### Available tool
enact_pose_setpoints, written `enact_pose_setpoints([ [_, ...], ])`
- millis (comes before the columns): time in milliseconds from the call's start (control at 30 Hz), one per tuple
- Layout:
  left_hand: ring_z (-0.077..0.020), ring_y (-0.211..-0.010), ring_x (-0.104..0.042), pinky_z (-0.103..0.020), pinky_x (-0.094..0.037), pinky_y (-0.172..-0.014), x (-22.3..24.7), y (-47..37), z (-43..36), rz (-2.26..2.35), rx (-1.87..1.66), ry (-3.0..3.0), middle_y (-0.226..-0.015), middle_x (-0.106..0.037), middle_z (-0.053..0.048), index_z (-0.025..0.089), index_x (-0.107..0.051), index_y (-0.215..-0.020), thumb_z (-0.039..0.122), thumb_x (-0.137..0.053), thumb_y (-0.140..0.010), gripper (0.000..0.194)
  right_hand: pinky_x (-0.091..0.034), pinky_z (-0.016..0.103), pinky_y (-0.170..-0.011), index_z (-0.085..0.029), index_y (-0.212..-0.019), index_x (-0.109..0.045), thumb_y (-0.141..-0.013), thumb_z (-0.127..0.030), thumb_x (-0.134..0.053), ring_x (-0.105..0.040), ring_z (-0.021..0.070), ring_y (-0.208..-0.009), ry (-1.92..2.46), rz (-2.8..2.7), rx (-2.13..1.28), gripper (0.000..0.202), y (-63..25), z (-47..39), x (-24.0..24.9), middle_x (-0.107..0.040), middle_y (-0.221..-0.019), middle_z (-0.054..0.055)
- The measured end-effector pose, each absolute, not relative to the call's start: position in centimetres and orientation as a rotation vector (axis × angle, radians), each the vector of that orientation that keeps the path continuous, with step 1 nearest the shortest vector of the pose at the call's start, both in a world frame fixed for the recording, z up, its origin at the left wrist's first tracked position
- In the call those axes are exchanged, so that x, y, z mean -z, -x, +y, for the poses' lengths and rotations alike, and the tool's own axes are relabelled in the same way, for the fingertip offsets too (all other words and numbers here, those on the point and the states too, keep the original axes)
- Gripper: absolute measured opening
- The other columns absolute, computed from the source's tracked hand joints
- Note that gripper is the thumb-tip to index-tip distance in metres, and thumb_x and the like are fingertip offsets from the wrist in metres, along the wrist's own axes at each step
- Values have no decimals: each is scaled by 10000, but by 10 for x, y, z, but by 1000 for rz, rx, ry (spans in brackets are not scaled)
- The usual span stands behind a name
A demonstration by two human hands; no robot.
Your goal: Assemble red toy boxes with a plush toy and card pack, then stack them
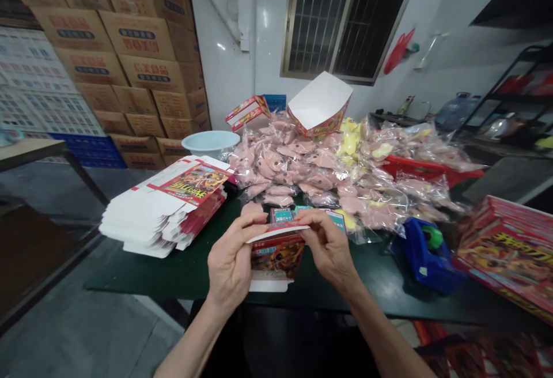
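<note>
A box (pixel 276 258) is pinched by the left hand (pixel 235 254) at its left side and by the right hand (pixel 330 245) at its upper right edge, presumably so that the upper flap is kept steady. Flat cartons (pixel 144 216) are stacked left of the hands and a tape dispenser (pixel 425 260) is set to their right, probably for easy reach. Beyond the hands, bagged pink pieces (pixel 285 165) are heaped, others apparently held in a red basket (pixel 432 170); the bowl's (pixel 211 143) contents cannot be made out.
</note>
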State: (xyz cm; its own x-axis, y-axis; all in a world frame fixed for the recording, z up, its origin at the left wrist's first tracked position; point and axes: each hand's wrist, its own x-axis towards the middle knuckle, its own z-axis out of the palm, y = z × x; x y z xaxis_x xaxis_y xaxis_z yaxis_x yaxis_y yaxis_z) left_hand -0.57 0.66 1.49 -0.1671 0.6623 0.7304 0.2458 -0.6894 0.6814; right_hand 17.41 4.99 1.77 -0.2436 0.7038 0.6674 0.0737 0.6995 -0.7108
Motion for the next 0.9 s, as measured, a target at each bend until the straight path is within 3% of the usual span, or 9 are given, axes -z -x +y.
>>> enact_pose_setpoints([
  [167, -157, -1046, -584, -303, -431, -951, -18, 15, 1, 1020, -1782, -2002, -1137, -614, -49, 244, -666, -1038, 95, -406, -883, 337, -502, 273, -778, -232, -971, -563, -865, -251, -531, -554, 175, -1021, 588, -1776, -850, 113, -181, 43, -21, -574, -1038, 61],
  [367, -272, -1142, -516, -418, -414, -960, -18, 26, 0, 773, -1633, -1851, -1209, -563, -122, 192, -657, -1079, 318, -393, -902, 342, -510, 232, -680, -221, -861, -566, -816, -311, -604, -593, 140, -828, 719, -1687, -844, 108, -178, 42, -20, -590, -891, 23],
  [500, -197, -978, -594, -309, -465, -861, -28, 21, -4, 981, -1625, -1887, -1048, -625, -100, 166, -682, -917, 236, -537, -849, 174, -518, 232, -687, -236, -998, -571, -837, -308, -576, -608, 135, -829, 738, -1745, -861, 176, -181, 38, -25, -599, -941, 24],
  [600, -184, -944, -605, -280, -481, -816, -35, 20, -7, 1054, -1552, -1946, -997, -645, -86, 164, -645, -973, 220, -575, -826, 173, -517, 248, -714, -249, -1075, -599, -847, -292, -562, -593, 155, -923, 752, -1826, -770, 235, -184, 35, -30, -595, -1028, 43],
  [900, -175, -848, -662, -266, -531, -725, -55, 29, -6, 1035, -1443, -2203, -885, -709, -84, 184, -713, -878, 170, -574, -822, 150, -493, 269, -644, -245, -982, -673, -857, -257, -536, -579, 161, -837, 731, -1905, -623, 186, -183, 29, -37, -610, -883, 41],
])
